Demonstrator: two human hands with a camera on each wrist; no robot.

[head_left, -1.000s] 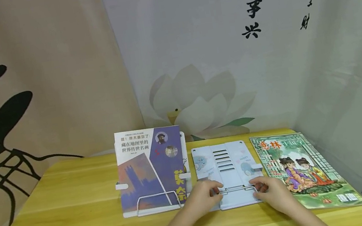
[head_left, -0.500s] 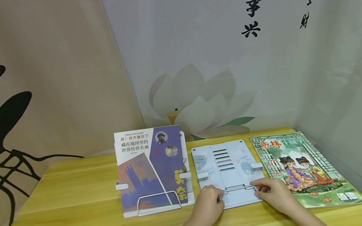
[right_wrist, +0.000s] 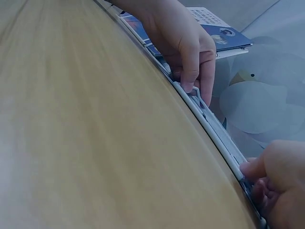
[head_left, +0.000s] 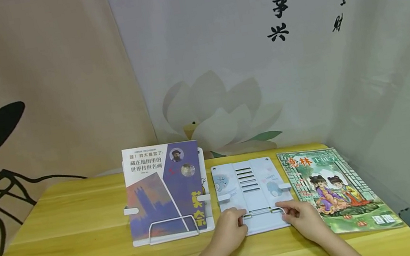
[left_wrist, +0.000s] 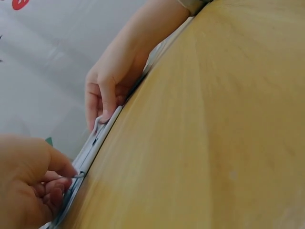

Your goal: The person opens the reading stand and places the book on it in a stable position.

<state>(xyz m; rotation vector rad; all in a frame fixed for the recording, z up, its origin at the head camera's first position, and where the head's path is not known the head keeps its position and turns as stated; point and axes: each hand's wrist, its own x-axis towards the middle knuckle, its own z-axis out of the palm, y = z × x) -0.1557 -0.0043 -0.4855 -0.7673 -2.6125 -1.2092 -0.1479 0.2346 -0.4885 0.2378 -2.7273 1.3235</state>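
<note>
- The left hand (head_left: 227, 232), at the book stand's 8 o'clock, has thumb and fingers closed together, pinching one end of a wire bar (head_left: 260, 213).
- The right hand (head_left: 306, 219), at 4 o'clock, pinches the bar's other end in the same way, its thumb and fingers brought together.
- Between them, the pale blue book stand (head_left: 253, 201) lies flat, or nearly so, on the wooden table (head_left: 86, 245), with a column of slots up its middle and a white clip at either side.
- Just beside it, toward 3 o'clock, a green magazine (head_left: 339, 189) lies flat, cover up, showing two illustrated figures.
- Near it, between 9 and 10 o'clock, a purple-and-white book (head_left: 164, 192) leans on a white stand (head_left: 204, 177), behind a wire rest and between two clips.
- Beyond the table, at 12 o'clock, hangs a curtain (head_left: 60, 79) printed with leaves, a pale lotus and black characters.
</note>
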